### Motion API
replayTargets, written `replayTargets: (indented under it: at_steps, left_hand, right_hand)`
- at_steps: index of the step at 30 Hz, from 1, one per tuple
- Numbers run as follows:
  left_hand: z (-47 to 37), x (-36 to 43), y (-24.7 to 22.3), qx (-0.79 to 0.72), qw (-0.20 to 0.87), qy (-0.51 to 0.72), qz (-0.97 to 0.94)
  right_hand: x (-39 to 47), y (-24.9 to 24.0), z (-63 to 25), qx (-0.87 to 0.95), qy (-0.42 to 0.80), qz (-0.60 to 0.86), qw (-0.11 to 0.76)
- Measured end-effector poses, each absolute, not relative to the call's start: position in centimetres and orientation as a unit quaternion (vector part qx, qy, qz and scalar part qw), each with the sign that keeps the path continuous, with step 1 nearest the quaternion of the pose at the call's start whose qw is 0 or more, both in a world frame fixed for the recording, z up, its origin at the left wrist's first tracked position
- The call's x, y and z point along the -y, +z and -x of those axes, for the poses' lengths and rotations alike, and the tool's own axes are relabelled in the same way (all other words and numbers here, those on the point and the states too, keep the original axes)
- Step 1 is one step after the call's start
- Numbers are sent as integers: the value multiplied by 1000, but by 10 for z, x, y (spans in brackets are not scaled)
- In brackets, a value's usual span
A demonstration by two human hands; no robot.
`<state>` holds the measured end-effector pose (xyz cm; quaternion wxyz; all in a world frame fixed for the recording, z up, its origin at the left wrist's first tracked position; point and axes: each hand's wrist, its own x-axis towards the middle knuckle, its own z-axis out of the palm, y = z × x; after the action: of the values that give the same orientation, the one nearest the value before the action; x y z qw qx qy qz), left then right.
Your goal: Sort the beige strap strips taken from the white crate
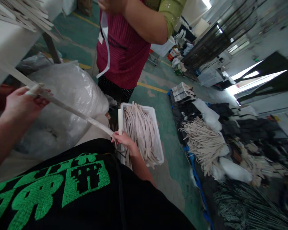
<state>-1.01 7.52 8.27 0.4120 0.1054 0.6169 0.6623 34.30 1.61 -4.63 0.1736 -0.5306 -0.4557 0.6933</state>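
A long pale fabric strip (73,111) runs taut and slanting across my lap between my two hands. My left hand (26,102), with a whitish wrap on its thumb or finger, grips the strip near the white table edge. The strip's far end continues up and left past that hand. On the other side my right hand (123,139) pinches the strip beside a white plastic bin (160,140). Many similar beige strips (142,131) lie lengthwise in this bin.
Across from me a person (124,54) stands holding another white strip (108,48). A clear plastic bag (72,86) bulges left of my legs. More strips (21,14) lie on the white table (7,41). Bundled straps (204,143) and dark goods fill the floor at right.
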Motion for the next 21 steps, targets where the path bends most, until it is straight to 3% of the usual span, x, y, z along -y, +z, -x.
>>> replayTargets:
  at_steps: [5, 12, 16, 21]
  left_hand:
    - [-31, -88, 77, -611, 472, 619, -143]
    - [-142, -130, 77, -479, 655, 484, -328]
    - [-178, -140, 63, -438, 659, 397, -465]
    - [-130, -114, -1, -511, 638, 307, -487]
  right_hand:
    - [-4, -47, -369, 390, 651, 581, 296]
    - [39, -47, -449, 298, 481, 706, 426]
    - [64, -53, -489, 255, 409, 769, 421]
    - [79, -64, -504, 253, 413, 809, 333]
